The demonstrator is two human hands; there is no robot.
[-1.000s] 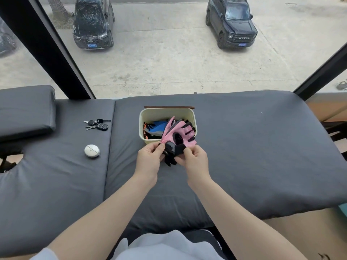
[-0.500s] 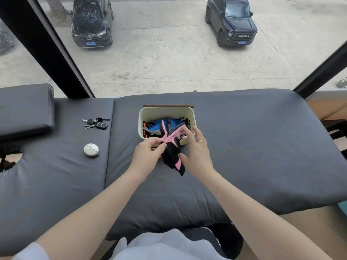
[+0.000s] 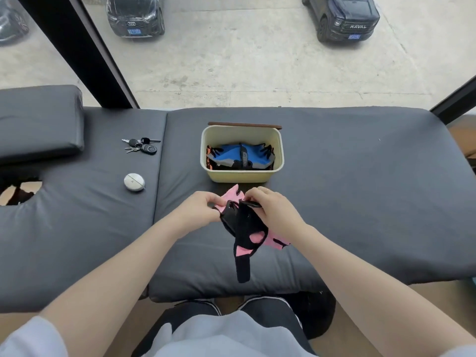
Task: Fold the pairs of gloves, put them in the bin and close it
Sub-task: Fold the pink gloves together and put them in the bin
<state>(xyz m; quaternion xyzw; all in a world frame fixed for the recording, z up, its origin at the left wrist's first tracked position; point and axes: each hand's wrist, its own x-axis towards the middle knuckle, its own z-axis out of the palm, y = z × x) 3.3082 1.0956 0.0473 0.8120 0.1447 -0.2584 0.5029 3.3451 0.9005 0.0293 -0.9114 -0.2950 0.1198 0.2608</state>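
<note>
A pair of pink and black fingerless gloves hangs between my hands just in front of the bin, one black strap dangling toward me. My left hand pinches the pink edge at the left. My right hand pinches the black top edge at the right. The pale yellow bin stands open on the grey padded table, with blue, grey and orange gloves folded inside. Its brown lid lies flat behind the bin.
A bunch of keys with fobs and a small round white case lie on the table left of the bin. A raised grey headrest pad sits at far left, with a face hole below it. A window lies beyond.
The gloves and both hands have come back from over the bin toward me. The pair has unfolded and now hangs lower, with its strap dangling.
</note>
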